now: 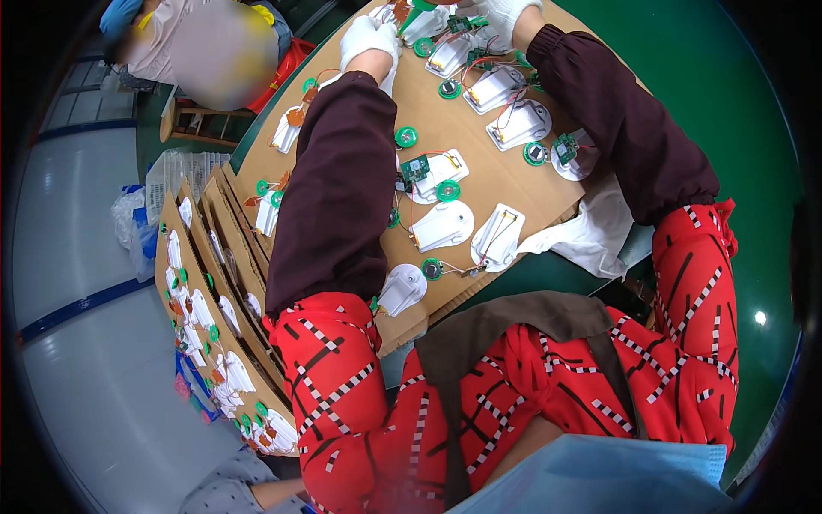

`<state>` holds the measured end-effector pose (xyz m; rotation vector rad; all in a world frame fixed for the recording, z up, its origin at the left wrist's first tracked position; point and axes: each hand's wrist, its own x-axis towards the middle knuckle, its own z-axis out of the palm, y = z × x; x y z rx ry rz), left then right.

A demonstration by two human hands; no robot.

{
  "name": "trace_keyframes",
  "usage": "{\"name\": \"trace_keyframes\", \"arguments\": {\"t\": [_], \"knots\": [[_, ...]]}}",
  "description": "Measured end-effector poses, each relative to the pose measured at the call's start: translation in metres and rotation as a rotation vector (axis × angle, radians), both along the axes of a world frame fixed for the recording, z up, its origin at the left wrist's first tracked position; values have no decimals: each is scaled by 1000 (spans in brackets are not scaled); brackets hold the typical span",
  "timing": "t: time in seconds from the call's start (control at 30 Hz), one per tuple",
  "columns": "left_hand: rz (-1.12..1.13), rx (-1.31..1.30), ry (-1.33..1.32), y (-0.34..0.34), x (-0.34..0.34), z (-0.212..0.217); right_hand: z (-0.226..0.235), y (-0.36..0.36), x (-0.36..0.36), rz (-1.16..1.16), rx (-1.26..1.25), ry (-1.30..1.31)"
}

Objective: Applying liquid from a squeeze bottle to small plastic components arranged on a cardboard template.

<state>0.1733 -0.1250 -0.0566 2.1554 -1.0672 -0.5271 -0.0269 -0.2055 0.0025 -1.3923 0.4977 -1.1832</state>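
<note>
Both my hands wear white gloves and reach to the far end of a brown cardboard sheet. My left hand (370, 43) has its fingers curled in beside a green part (416, 15) and a white housing; what it grips is hidden. The top edge of the picture cuts off my right hand (510, 14), so its fingers are mostly out of sight. Near it lie white plastic housings (497, 88) with red wires, green circuit boards (416, 169) and round green-rimmed parts (406, 137). Closer to me sit further white housings (443, 226), one (402, 289) by the sheet's near edge.
Left of the sheet, several cardboard layers (224, 248) stand stacked at a slant, carrying similar parts. A white cloth (591, 231) hangs at the near right corner. A person (205, 51) sits at far left; another person's dotted sleeve (231, 484) shows at lower left.
</note>
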Motion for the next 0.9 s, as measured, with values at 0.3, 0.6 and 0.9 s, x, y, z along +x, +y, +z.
{"name": "trace_keyframes", "arguments": {"t": [0.3, 0.6, 0.9], "knots": [[63, 16, -63, -1, 13, -9, 5, -4, -16, 55, 316, 145], [-18, -6, -103, 3, 3, 4, 3, -2, -15, 80, 252, 65], [45, 61, -118, 2, 0, 7, 9, -10, -13, 124, 267, 17]]}}
